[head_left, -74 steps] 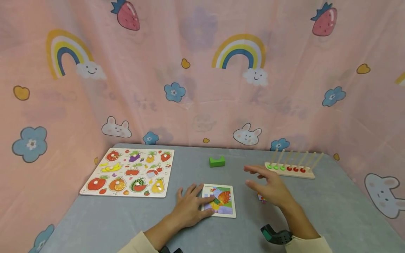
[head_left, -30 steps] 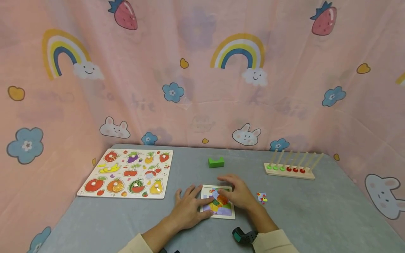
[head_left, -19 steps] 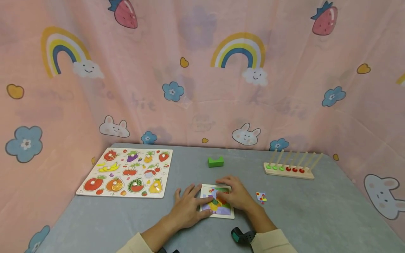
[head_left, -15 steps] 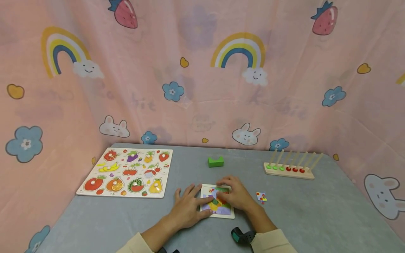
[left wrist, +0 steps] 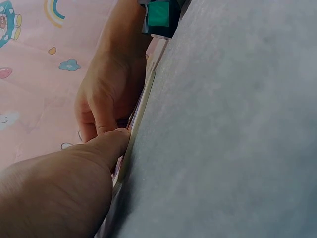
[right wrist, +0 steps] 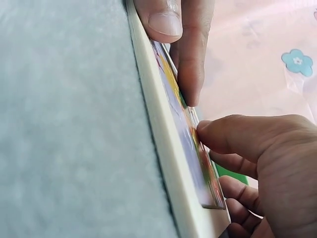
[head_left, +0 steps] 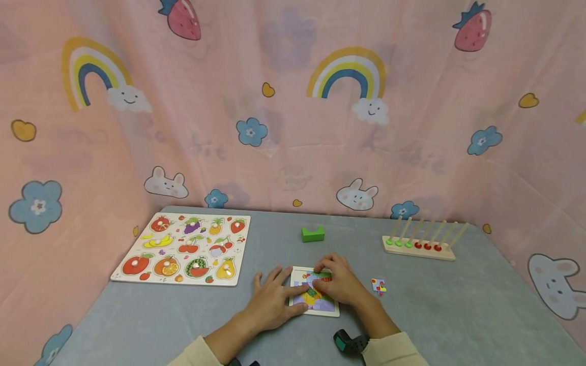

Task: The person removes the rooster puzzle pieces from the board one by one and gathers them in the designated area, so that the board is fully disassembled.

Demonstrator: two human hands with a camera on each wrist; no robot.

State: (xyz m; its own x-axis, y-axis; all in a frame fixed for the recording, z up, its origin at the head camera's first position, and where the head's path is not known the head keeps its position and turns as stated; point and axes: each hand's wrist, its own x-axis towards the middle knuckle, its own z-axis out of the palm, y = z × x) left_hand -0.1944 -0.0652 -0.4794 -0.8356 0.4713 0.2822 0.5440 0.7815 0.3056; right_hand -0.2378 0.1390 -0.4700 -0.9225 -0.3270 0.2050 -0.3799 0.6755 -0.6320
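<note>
Hands meet over the small square picture puzzle in its pale wooden frame (head_left: 316,301), which lies flat on the grey cloth-covered counter (head_left: 439,310) at lower centre of the head view. The left hand (head_left: 273,300) rests flat with straight fingers on the puzzle's left edge, its grip apart and holding nothing. The right hand (head_left: 342,283) sits on the puzzle's upper right part with fingers curled down onto the coloured pieces; in the right wrist view its thumb tip (right wrist: 218,134) presses the picture surface, but whether that grip pinches a piece cannot be told. Just right of the puzzle, apart from it, lies a small loose multicoloured puzzle piece (head_left: 378,285). Above the puzzle, further up the frame, stands a green notched block (head_left: 313,233). At left lies a large wooden fruit peg board (head_left: 185,248), and at right a wooden rack of upright rods with green and red beads (head_left: 420,245). A pink curtain printed with rainbows and rabbits (head_left: 284,101) fills the upper frame.
</note>
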